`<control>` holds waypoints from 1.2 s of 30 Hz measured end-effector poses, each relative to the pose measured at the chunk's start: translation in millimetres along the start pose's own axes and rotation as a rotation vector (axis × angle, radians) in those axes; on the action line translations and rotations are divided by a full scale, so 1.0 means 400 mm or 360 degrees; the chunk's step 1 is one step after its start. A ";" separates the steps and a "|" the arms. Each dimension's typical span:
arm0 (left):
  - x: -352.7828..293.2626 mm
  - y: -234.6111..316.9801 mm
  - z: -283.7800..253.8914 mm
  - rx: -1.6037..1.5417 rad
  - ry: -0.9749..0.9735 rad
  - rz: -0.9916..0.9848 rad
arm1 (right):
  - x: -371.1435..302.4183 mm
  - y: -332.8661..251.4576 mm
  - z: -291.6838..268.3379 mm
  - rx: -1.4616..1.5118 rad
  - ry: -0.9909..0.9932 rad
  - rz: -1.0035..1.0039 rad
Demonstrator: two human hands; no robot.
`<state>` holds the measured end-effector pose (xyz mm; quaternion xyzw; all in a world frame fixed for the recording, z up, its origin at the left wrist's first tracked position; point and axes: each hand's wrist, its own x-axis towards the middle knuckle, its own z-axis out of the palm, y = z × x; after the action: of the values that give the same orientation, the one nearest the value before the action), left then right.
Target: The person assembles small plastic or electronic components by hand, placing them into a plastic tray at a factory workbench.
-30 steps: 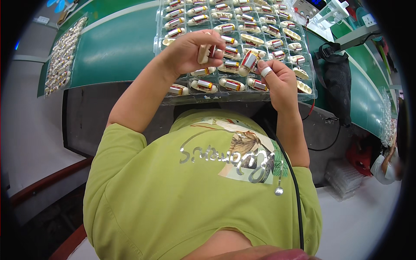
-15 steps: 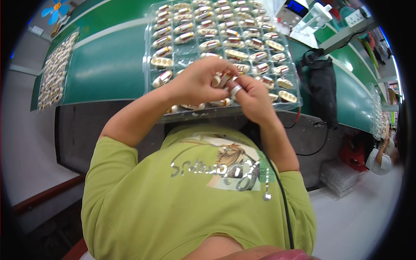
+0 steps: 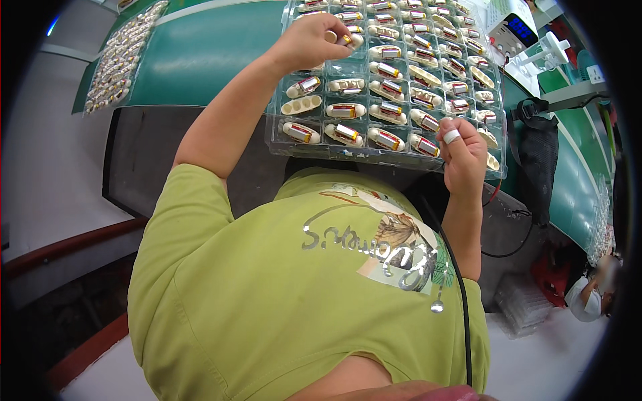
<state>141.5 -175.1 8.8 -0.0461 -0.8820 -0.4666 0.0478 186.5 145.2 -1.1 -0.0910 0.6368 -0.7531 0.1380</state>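
A clear plastic tray holds rows of small cream oval housings, most carrying a silver, battery-like piece with an orange end and red wires. At the tray's far left, my left hand pinches one such cream housing between thumb and fingers, over the compartments. My right hand is closed at the near right part of the tray, with a white band around one finger. Its fingertips press together beside a housing; whether anything small is between them is hidden.
Another filled tray lies on the green table at the far left. At the back right are a device with a blue display, a black bag and a metal arm. Stacked clear trays stand lower right, near another person.
My hands have moved apart from their meeting point over the tray. The left went far and left with a housing; the right came nearer the front right. The view has shifted.
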 end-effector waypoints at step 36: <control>-0.169 0.201 0.206 -0.0965 -0.0090 -0.0375 | -0.017 -0.014 0.147 -0.0504 -0.0196 -0.0233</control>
<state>215.2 -64.3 19.8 0.0312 -0.7032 -0.7087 -0.0469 210.6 93.3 14.9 -0.2037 0.7295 -0.6444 0.1054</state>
